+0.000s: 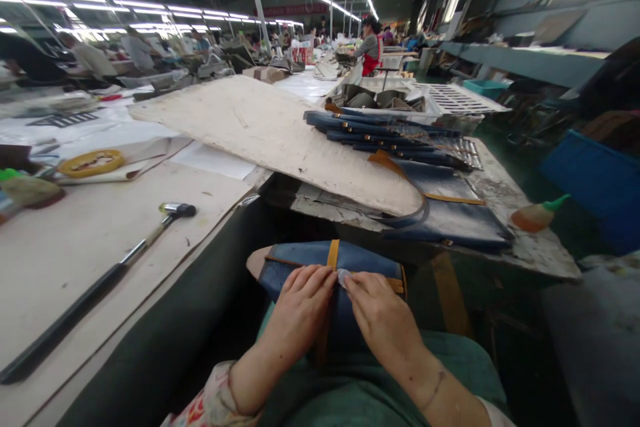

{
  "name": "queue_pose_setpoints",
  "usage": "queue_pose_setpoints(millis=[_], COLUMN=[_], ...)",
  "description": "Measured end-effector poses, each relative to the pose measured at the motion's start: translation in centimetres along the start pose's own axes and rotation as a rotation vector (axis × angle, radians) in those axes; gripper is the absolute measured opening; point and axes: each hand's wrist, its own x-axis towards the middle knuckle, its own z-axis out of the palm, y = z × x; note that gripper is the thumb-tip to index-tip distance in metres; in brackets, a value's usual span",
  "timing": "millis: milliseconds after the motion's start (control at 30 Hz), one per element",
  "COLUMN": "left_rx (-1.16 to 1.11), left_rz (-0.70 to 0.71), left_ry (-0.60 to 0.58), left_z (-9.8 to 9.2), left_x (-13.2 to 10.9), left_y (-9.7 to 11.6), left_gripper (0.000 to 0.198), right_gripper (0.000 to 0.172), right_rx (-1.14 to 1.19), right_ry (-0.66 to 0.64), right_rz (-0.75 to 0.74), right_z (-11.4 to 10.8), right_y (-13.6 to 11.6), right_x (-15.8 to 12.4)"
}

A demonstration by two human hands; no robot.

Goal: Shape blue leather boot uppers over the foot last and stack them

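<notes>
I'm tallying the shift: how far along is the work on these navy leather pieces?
Seemingly done: a fanned stack of navy leather strips with tan trim lies on the worn table. In hand: the left hand holds the navy leather piece with a tan strap on the lap; the right hand pinches a small pale bit at that strap. Left, perhaps: the flat navy panels near the stack, state unclear.
</notes>
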Motion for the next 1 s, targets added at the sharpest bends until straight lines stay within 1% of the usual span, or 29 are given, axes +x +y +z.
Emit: queue_pose_setpoints(millis=[100,167,367,533,633,733,867,1000], left_rx=[0.061,0.102,0.148,0.161,0.141,0.13,0.112,0.048], left_rz=[-0.012,-0.006,0.024,0.026,0.003,-0.008,-0.012,-0.052], left_ry=[0.058,0.072,0.027,-0.003,-0.014,-0.005,0.036,0.065], left_z=[0.1,0.4,0.9,0.9,0.8,0.8,0.7,0.6], left_x=[-1.0,-1.7,-3.2,-3.7,-3.8,-3.8,-3.7,-3.1], left_y=[-0.5,-0.7,-0.7,-0.7,-0.7,-0.6,-0.5,-0.4], left_gripper=[0.038,0.041,0.048,0.049,0.049,0.047,0.044,0.039], right_gripper=[0.032,0.032,0.028,0.028,0.028,0.028,0.029,0.029], right_rx=[0.039,0.091,0.29,0.458,0.535,0.52,0.412,0.386], right_ry=[0.001,-0.01,-0.128,-0.255,-0.298,-0.32,-0.347,-0.369], right_rz=[0.006,0.016,0.043,0.079,0.083,0.063,0.008,0.006], right_z=[0.1,-0.1,-1.3,-2.2,-2.3,-2.4,-2.6,-2.6], right_y=[0.1,0.5,1.4,1.8,1.8,1.7,1.3,1.4], right_x=[0.1,0.0,0.5,1.6,2.2,2.6,2.7,2.6])
